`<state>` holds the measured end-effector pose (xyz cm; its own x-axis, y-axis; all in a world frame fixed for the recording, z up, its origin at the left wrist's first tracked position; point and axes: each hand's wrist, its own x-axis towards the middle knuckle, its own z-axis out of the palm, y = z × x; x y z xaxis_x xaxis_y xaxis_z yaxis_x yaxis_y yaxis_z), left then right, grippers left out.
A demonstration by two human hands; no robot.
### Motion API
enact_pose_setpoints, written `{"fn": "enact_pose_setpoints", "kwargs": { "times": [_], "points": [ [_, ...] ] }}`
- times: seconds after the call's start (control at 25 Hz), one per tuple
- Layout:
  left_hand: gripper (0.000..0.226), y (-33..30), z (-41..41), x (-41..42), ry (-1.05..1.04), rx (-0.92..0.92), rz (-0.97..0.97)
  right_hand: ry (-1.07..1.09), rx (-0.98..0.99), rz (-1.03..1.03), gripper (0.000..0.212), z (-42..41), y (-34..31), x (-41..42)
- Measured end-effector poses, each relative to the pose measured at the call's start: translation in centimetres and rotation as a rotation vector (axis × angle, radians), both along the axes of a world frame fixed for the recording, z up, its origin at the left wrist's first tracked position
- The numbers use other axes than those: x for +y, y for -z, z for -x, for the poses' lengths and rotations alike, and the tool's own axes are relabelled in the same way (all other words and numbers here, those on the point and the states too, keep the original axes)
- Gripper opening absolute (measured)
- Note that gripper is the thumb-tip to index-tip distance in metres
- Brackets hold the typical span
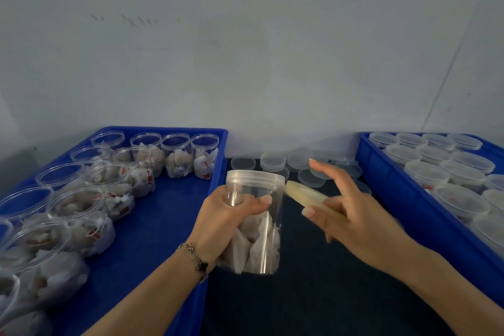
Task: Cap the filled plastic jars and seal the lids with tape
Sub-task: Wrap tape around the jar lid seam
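My left hand (223,215) grips a clear plastic jar (256,240) upright over the dark table, fingers wrapped round its upper half. White sachets fill the jar's lower part, and a clear lid (255,177) sits on top. My right hand (362,215) is just right of the jar and holds a yellowish roll of tape (302,194) seen edge-on, thumb on it and index finger stretched upward. The roll's near end reaches the jar just under the lid.
A blue tray (169,213) on the left holds several open jars (177,155) filled with sachets. Another blue tray (387,180) on the right holds several capped jars (461,172). Loose clear lids (272,161) lie at the back of the dark table (313,294), against the wall.
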<state>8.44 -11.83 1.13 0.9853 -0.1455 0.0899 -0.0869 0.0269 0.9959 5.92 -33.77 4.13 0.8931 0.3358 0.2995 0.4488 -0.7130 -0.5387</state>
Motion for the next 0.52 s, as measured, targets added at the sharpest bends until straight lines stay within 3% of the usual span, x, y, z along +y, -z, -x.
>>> {"fn": "enact_pose_setpoints", "kwargs": {
  "times": [0.16, 0.28, 0.44, 0.52],
  "points": [
    [0.078, 0.0, 0.3, -0.2, 0.042, 0.041, 0.042, 0.118, -0.127, 0.209, 0.081, -1.6, -0.8, -0.9],
    [0.084, -0.1, 0.5, -0.1, 0.060, 0.042, 0.059, 0.210, -0.090, 0.323, 0.083, -2.9, -0.7, -0.8],
    [0.096, -0.1, 0.8, -0.1, 0.131, 0.026, 0.114, 0.231, -0.062, 0.332, 0.071, -4.5, -0.1, -0.5],
    [0.089, 0.0, 0.8, -0.1, 0.173, 0.013, 0.153, 0.210, -0.044, 0.322, 0.072, -4.9, 0.1, 0.1]
  ]
}}
